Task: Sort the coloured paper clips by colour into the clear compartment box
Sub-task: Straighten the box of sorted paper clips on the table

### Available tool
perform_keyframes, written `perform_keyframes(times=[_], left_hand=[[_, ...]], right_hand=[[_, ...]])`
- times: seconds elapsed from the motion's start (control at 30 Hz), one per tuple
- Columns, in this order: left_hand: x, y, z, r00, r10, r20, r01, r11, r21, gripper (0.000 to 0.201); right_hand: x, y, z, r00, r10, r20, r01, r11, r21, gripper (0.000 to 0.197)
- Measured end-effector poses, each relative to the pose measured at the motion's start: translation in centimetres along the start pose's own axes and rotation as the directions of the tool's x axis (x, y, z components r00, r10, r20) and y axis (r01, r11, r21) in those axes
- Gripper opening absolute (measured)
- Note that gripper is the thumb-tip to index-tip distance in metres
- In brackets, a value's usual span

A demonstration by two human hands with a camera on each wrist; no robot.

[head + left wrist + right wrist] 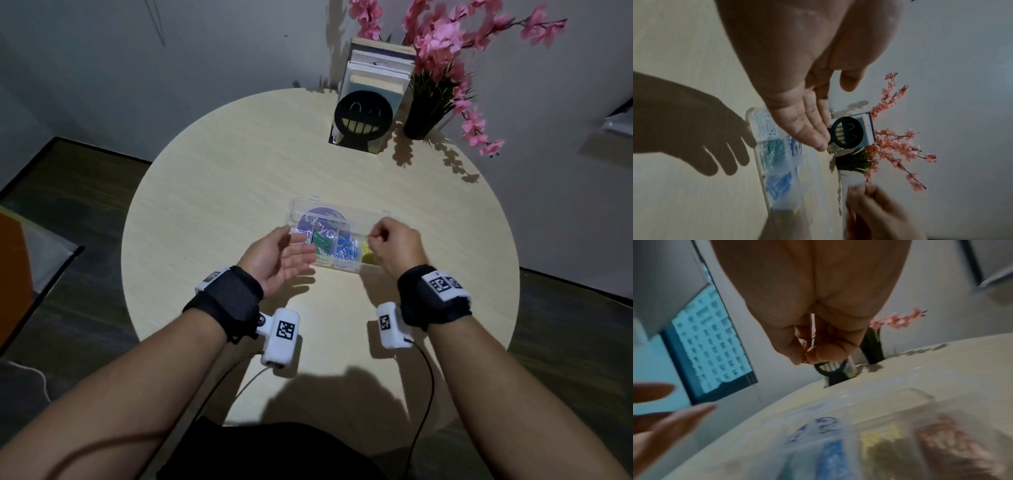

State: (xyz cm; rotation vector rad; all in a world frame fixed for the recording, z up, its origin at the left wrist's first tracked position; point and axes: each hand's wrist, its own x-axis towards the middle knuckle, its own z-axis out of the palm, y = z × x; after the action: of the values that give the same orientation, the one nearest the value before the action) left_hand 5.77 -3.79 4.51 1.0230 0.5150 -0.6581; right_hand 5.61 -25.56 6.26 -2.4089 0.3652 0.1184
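The clear compartment box (337, 268) lies open mid-table, its lid (308, 207) folded back. Its compartments hold white clips (298, 238), green clips (323, 244), blue clips (346, 250) and yellow clips (367, 255). Blurred red clips (953, 443) fill the right end compartment. My left hand (291, 248) hovers palm-up with straight fingers over the box's left end and holds nothing. My right hand (375, 238) is curled above the right end. In the right wrist view it pinches a reddish clip (804, 356) between thumb and fingers.
At the back right of the round table (212, 171) stand a black smiley bookend (363, 118) with books (376, 73) and a black vase (423, 118) of pink flowers. Cables (426, 383) trail from my wrist cameras over the near table edge.
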Motion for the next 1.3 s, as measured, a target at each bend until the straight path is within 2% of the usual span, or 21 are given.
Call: perform_keyframes(times=[0.07, 0.17, 0.33, 0.43, 0.57, 0.63, 0.7, 0.77, 0.8, 0.97, 1.1, 1.23, 1.3], left_hand=[[0.3, 0.9, -0.5, 0.997, 0.051, -0.051, -0.049, 0.998, 0.045, 0.033], [0.7, 2.2, -0.9, 0.99, 0.093, -0.109, -0.079, 0.989, 0.122, 0.022], [2.2, 4.4, -1.9, 0.963, 0.194, -0.186, -0.122, 0.932, 0.342, 0.017], [2.9, 5.2, -1.5, 0.954, 0.218, -0.205, -0.121, 0.908, 0.401, 0.016], [4.2, 5.3, -0.7, 0.945, 0.248, -0.215, -0.094, 0.833, 0.545, 0.016], [5.0, 5.2, -0.1, 0.941, 0.249, -0.228, -0.079, 0.819, 0.569, 0.021], [5.6, 5.2, 0.4, 0.944, 0.239, -0.225, -0.053, 0.788, 0.613, 0.036], [6.1, 5.3, 0.7, 0.952, 0.213, -0.218, -0.008, 0.733, 0.68, 0.052], [6.7, 5.3, 0.7, 0.957, 0.191, -0.22, 0.01, 0.732, 0.681, 0.057], [7.6, 5.7, 2.1, 0.972, 0.108, -0.206, 0.038, 0.8, 0.598, 0.065], [8.7, 5.7, 2.8, 0.979, 0.11, -0.172, 0.017, 0.796, 0.605, 0.065], [9.4, 5.2, 2.9, 0.979, 0.116, -0.169, -0.01, 0.851, 0.525, 0.07], [9.5, 4.9, 2.7, 0.974, 0.128, -0.189, -0.04, 0.912, 0.409, 0.067]], right_hand=[[1.1, 1.6, -0.8, 0.992, 0.124, -0.027, -0.125, 0.991, -0.051, 0.01], [2.6, 3.5, -1.0, 0.971, 0.234, -0.053, -0.239, 0.959, -0.154, 0.013], [3.7, 5.0, -0.5, 0.954, 0.299, 0.019, -0.278, 0.907, -0.316, 0.008], [4.1, 5.2, -0.2, 0.944, 0.327, 0.035, -0.299, 0.897, -0.324, 0.009], [4.8, 5.5, -0.7, 0.954, 0.298, -0.027, -0.295, 0.921, -0.253, 0.007], [5.2, 5.8, -1.0, 0.949, 0.303, -0.084, -0.314, 0.926, -0.207, 0.024], [5.8, 6.0, -1.2, 0.94, 0.321, -0.12, -0.338, 0.923, -0.181, 0.043], [6.4, 6.1, -1.3, 0.932, 0.351, -0.085, -0.359, 0.925, -0.121, 0.058], [6.7, 6.1, -1.4, 0.931, 0.363, -0.044, -0.365, 0.927, -0.083, 0.064], [7.5, 5.8, -1.0, 0.923, 0.367, 0.116, -0.374, 0.926, 0.048, 0.078], [8.1, 5.9, -0.8, 0.898, 0.425, 0.115, -0.439, 0.882, 0.173, 0.085], [8.0, 6.0, -1.0, 0.872, 0.462, 0.162, -0.489, 0.826, 0.28, 0.089], [7.8, 5.8, -1.2, 0.874, 0.464, 0.143, -0.482, 0.789, 0.381, 0.092]])
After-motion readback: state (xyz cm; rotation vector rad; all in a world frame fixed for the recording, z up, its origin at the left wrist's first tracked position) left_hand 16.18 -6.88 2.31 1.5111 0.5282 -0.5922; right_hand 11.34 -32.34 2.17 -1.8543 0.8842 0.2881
